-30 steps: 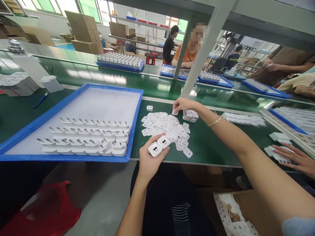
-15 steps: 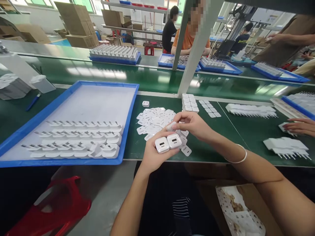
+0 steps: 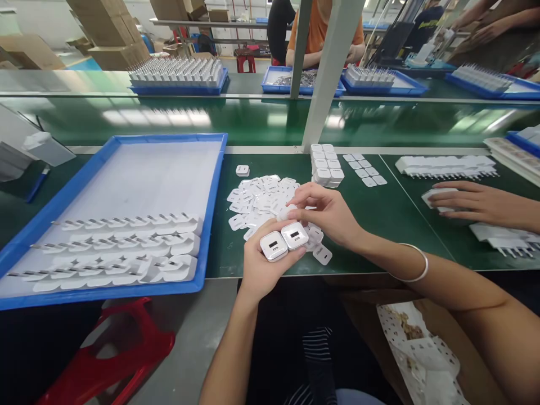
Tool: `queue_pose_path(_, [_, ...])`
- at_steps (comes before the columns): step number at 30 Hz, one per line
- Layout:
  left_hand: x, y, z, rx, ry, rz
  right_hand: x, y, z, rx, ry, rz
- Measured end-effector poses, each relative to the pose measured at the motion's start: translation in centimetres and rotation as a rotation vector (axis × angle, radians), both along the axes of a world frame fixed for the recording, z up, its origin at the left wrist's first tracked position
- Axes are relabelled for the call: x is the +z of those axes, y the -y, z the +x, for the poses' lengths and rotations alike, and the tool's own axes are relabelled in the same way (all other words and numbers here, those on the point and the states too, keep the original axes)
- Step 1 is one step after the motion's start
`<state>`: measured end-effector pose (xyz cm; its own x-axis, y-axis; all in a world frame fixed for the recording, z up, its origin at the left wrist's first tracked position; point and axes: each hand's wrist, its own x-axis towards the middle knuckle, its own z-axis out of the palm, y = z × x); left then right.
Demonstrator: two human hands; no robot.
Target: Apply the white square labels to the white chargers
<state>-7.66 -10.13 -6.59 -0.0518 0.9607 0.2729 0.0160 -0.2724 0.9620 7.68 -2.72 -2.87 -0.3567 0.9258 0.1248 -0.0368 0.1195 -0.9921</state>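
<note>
My left hand [image 3: 262, 270] is wrapped round a short row of white charger blocks [image 3: 294, 235], two of them showing their dark port slots. My right hand [image 3: 327, 214] pinches a small white piece [image 3: 286, 212] at the far end of that row, its fingertips close to my left fingers. Behind and beneath both hands lies a loose pile of thin white plates [image 3: 261, 197] on the green table [image 3: 363, 250]. Beyond my right hand are stacked white plates [image 3: 324, 163] and flat ones [image 3: 365, 170] laid in rows.
On the left a blue-rimmed tray [image 3: 217, 185] holds rows of white plugs [image 3: 122, 242]. A grey post [image 3: 320, 95] rises at the table's back edge. Another person's hand [image 3: 476, 199] rests on a white block at the right. A red stool [image 3: 139, 337] stands below.
The view has tilted down and shifted slightly. The other person's hand at the right has reached further in over the table. My hands keep nearly the same hold on the blocks.
</note>
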Motion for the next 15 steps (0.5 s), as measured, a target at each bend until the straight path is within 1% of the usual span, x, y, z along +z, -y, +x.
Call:
queue_pose_path(2, [0.0,0.1,0.0,-0.010,0.009,-0.017,-0.2,0.0,-0.2,-0.011,-0.027,-0.018])
queue_pose_path(4, [0.0,0.2,0.1,-0.016,0.003,-0.018,-0.2,-0.1,-0.3,0.030,-0.038,-0.086])
queue_pose_path(6, [0.0,0.2,0.1,-0.018,-0.013,-0.002,0.3,-0.4,0.0,0.133,0.001,-0.170])
queue_pose_path(7, [0.0,0.2,0.1,-0.024,-0.030,0.014,0.7,-0.7,0.3,0.195,0.041,-0.190])
queue_pose_path(8, [0.1,0.2,0.0,-0.038,-0.056,0.032,1.2,-1.0,0.7,0.251,0.092,-0.178])
queue_pose_path(9, [0.1,0.1,0.0,-0.060,-0.091,0.052,1.7,-1.3,1.1,0.289,0.156,-0.128])
queue_pose_path(10, [0.1,0.1,0.0,-0.084,-0.130,0.072,2.3,-1.6,1.6,0.311,0.229,-0.044])
queue_pose_path(13, [0.1,0.1,0.1,-0.148,-0.220,0.113,3.8,-2.2,2.9,0.379,0.447,0.269])
queue_pose_path(15, [0.0,0.0,0.3,-0.168,-0.241,0.126,4.5,-2.3,3.5,0.465,0.554,0.397])
